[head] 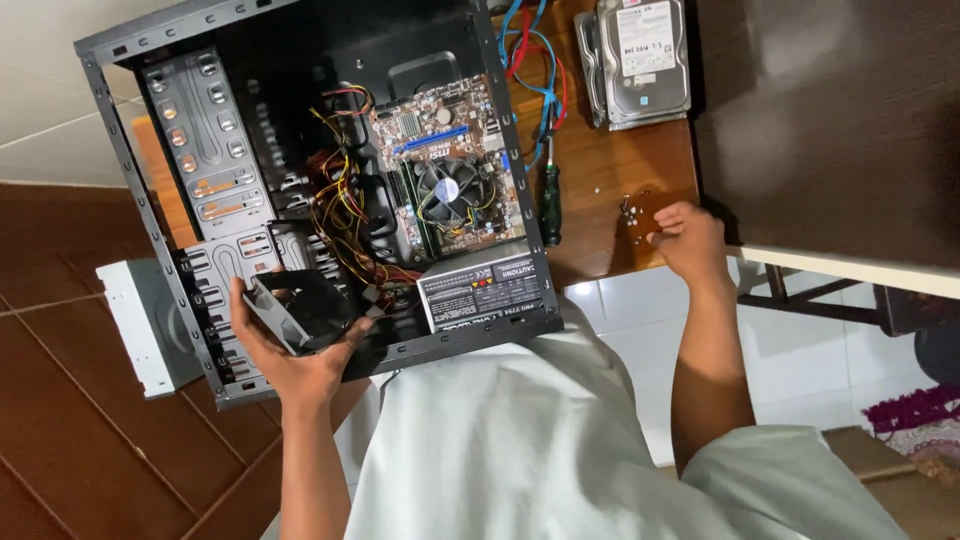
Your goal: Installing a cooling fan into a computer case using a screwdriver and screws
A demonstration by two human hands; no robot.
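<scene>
Case fan [300,310] in one hand, screws [632,212] under the other

Left hand [290,350] wraps the fan, fingers curled round its frame; right hand [688,240] pinches at the screws — I'd grab one at a time, keeping the fan steady.

One head-worn camera looks steeply down (close in) over the open computer case [300,180] and wooden table [610,170].

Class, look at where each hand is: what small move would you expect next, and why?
Probably the right hand picks a screw from the small screws on the wooden table. Its fingers are already at that cluster, while the left hand holds a black case fan at the open computer case, seemingly unfastened.
</scene>
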